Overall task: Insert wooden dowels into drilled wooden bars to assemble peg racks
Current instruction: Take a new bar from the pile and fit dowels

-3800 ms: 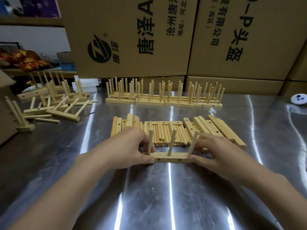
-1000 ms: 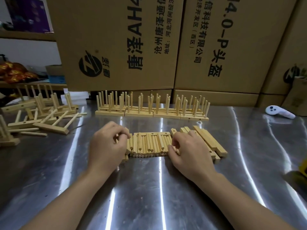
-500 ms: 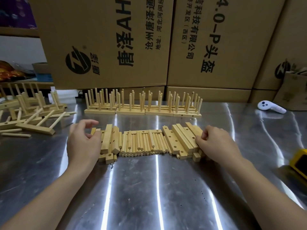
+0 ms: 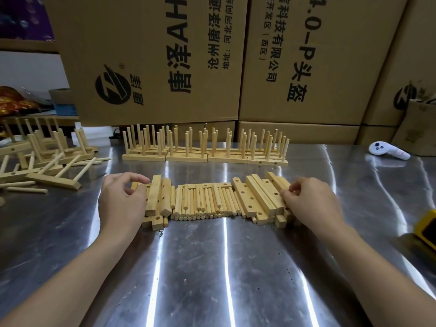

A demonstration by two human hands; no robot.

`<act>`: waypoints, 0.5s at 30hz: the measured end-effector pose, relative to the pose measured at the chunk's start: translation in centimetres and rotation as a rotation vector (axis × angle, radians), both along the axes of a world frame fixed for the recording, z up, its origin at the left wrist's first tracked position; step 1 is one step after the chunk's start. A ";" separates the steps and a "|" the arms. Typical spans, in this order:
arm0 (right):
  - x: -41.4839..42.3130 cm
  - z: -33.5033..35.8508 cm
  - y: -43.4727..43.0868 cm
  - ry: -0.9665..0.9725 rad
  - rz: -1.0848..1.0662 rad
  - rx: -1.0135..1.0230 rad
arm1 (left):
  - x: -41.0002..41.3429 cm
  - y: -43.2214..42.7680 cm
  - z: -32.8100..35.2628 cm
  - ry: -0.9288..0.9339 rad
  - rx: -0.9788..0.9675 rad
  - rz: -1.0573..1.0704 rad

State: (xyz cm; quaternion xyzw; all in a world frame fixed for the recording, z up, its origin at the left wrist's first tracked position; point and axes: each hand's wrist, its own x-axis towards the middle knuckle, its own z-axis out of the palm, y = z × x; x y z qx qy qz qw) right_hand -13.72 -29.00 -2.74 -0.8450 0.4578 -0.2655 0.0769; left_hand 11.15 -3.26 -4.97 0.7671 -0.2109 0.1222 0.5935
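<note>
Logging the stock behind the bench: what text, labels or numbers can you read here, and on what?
"唐泽AH": large, sideways, cut off at the top, on the left cardboard box.
"沧州唐泽": smaller line beside it, rest cut off.
"地址:": small line, rest blurred.
".0-P头盔": large, sideways, on the right cardboard box.
"科技有限公司" and "(西区)": same box.
Round logo on the left box: the small characters beside it are unreadable.
White controller: no readable text.

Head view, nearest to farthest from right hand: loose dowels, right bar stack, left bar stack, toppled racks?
1. right bar stack, at the right hand
2. loose dowels, centre
3. left bar stack, beside left hand
4. toppled racks, far left
</note>
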 end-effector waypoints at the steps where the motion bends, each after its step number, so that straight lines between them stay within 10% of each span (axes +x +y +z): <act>1: 0.0 0.0 -0.1 -0.022 0.001 0.036 | 0.0 0.0 0.0 0.001 -0.004 -0.003; 15: -0.3 0.2 -0.2 0.028 0.023 -0.067 | -0.5 -0.1 0.1 0.078 -0.081 -0.071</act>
